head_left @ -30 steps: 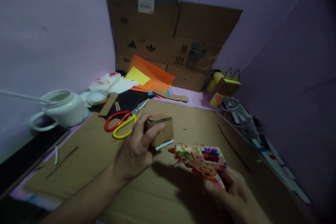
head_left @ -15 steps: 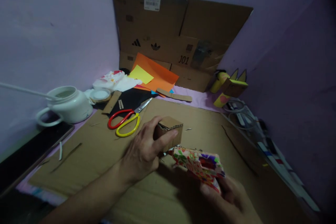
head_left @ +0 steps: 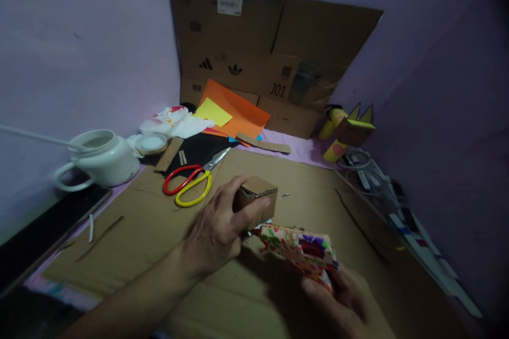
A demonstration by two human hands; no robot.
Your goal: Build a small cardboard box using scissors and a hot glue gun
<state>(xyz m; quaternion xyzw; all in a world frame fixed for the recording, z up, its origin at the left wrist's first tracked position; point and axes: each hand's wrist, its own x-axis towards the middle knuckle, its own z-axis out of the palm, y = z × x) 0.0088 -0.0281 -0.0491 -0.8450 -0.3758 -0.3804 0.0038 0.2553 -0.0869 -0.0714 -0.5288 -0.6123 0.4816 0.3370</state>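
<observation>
My left hand (head_left: 222,217) is closed around a small cardboard box (head_left: 258,198), with the thumb along its near side. The box's top flap shows a thin gap along its front edge. In my right hand (head_left: 342,296) is a floral-patterned glue gun (head_left: 294,246), gripped by its handle at the lower right. Its tip points left, close under the box and beside my left fingers; whether it touches the box I cannot tell. Just beyond my left hand lie scissors (head_left: 191,186) with one red and one yellow handle, blades slightly apart.
A cardboard sheet (head_left: 159,243) covers the work surface. At left stand a white pot (head_left: 105,161) and a dark phone (head_left: 51,233). Orange paper (head_left: 238,111) and a cardboard strip (head_left: 264,144) lie at the back. A yellow-and-cardboard figure (head_left: 345,132) and cables (head_left: 361,169) sit right.
The glue gun and my right hand have shifted very slightly left. My left hand and the box stay nearly still.
</observation>
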